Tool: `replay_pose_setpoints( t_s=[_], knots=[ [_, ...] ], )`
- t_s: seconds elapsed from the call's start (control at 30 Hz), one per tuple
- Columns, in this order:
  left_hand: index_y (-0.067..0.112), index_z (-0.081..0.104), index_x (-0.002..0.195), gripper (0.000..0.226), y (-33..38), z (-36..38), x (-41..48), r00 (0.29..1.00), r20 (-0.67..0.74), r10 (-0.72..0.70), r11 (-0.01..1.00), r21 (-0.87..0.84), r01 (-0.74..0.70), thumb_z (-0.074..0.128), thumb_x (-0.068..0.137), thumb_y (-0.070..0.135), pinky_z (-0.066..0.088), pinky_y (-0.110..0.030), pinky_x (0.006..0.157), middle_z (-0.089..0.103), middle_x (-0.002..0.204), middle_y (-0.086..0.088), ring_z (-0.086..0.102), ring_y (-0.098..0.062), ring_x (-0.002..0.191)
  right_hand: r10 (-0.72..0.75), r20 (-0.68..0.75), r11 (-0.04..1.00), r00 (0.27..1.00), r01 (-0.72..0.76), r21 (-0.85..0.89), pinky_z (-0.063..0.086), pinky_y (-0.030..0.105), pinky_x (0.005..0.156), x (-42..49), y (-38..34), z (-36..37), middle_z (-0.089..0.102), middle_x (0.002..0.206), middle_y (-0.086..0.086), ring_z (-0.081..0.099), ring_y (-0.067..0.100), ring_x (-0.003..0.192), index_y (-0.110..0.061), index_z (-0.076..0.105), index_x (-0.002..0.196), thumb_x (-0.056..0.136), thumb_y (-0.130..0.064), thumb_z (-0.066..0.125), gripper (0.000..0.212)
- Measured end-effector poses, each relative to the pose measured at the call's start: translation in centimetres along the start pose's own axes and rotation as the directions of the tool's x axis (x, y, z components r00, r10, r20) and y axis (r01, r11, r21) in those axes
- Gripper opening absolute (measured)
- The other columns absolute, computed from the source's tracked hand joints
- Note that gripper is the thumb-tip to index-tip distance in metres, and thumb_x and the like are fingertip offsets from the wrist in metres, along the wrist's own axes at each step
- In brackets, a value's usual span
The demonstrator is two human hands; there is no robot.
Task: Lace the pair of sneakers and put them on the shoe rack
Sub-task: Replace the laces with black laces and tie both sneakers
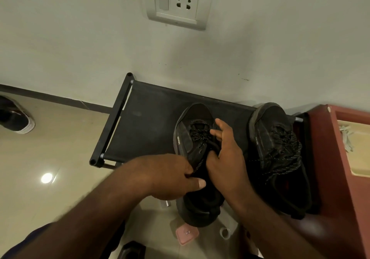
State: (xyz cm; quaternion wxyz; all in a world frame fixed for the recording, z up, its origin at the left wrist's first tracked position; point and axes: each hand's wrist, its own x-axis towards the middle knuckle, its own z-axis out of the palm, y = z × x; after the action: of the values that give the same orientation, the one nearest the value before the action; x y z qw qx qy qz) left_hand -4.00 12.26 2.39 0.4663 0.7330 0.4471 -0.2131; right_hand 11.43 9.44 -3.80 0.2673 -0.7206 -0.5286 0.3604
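As we look down from head height, two bare forearms reach forward from the bottom edge. On the tiled floor [40, 154] beneath them lie a small pink object [187, 233] and a small white roll [225, 232]. The left hand [174, 178] curls round the left side of a black sneaker [191, 138], its thumb laid across the collar. One black lace [198, 166] runs down right by its fingers, though we cannot tell whether they pinch it. The right hand [226, 158] takes the same sneaker from the other side, its thumb tucked toward the opening and its fingers bent over the crossed laces, so both grips are closed on this shoe. The sneaker's toe rests on the dark fabric top shelf of a black shoe rack [140, 122], pointing at the wall, while its heel overhangs the rack's front edge. Just to the right, apart from it, a second black sneaker [276, 138] sits on the same shelf at its right end, toe also toward the wall, with speckled laces lying loose across it. A reddish-brown cabinet [330, 158] stands against the rack's right side. Far left on the floor lies another dark shoe with a white sole [18, 118]. Above the rack, a white switch-and-socket plate [176, 2] is set in the pale wall.
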Motion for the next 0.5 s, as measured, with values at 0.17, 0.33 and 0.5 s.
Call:
replay_pose_setpoints(
  t_s=[0.17,0.33,0.5],
  knots=[
    [0.025,0.05,0.069,0.033,-0.4,0.3,0.9,0.756,-0.641,0.13,0.925,-0.197,-0.326,0.05,0.1,0.036,0.038,-0.015,0.056,0.049,0.064,0.008,0.048,-0.004,0.059,-0.016,0.03,0.999,0.999,0.017,-0.031,0.045,0.043,0.108,-0.2,-0.2,0.1,0.052,0.14,-0.009,0.048,0.011,0.131,-0.036,0.029,0.151,0.091,-0.019,0.055,0.067],
    [0.01,0.068,0.09,0.024,0.7,1.4,2.3,0.611,-0.783,0.117,0.752,-0.332,-0.57,0.052,0.101,0.024,0.051,-0.022,0.07,0.065,0.082,-0.001,0.061,-0.012,0.078,-0.048,-0.033,0.998,0.998,0.047,-0.05,0.051,0.047,0.097,-0.2,-0.4,0.7,0.059,0.131,-0.006,0.057,0.017,0.121,-0.035,0.032,0.147,0.086,-0.038,0.048,0.064],
    [0.001,0.069,0.081,0.035,1.9,1.3,2.4,0.732,-0.679,-0.044,0.474,-0.66,-0.583,0.048,0.102,0.021,0.053,-0.034,0.09,0.071,0.081,-0.007,0.066,-0.021,0.086,-0.036,-0.055,0.999,0.998,0.034,-0.041,0.053,0.048,0.091,-0.3,-0.4,0.7,0.063,0.123,-0.009,0.061,0.017,0.115,-0.04,0.035,0.142,0.086,-0.042,0.042,0.056]
  ],
)
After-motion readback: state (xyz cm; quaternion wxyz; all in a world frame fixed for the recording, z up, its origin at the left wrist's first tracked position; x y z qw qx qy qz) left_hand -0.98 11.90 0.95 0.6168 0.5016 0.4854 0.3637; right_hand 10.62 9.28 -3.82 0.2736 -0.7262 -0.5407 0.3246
